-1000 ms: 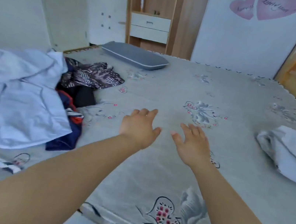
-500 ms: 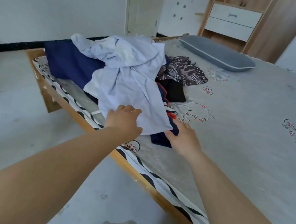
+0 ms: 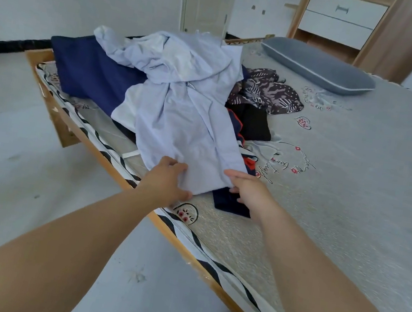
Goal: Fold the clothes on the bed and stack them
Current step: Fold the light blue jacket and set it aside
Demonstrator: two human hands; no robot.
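1. Grey patterned bedding covers the bed point(image 3: 340, 204), whose wooden frame runs along the near edge above a pale floor point(image 3: 22, 167); I see a grey pillow point(image 3: 319, 66) at the far side and a wooden cabinet with white drawers point(image 3: 342, 18) behind it.
2. Piled clothes sit near the bed's left edge. On top lies a light blue shirt point(image 3: 179, 114), draped over a navy garment point(image 3: 91, 70) that spreads toward the bed's left corner.
3. Just right of the shirt I make out a dark patterned garment point(image 3: 266, 92) and a black one point(image 3: 253, 125) below it, plus a navy piece with red-orange trim point(image 3: 250, 160) poking out from under the shirt's right edge.
4. My left hand point(image 3: 168, 181) rests on the shirt's near hem, fingers curled onto the cloth and thumb along the hem's underside, so it appears to be gripping the fabric.
5. My right hand point(image 3: 248, 189) is at the hem's right corner, thumb on top of the blue cloth and fingers tucked beneath, pinching it; a dark navy scrap point(image 3: 229, 202) lies directly under that hand.
6. Both hands are near each other at the shirt's closest edge, with the rest of the shirt extending away from them up the pile.
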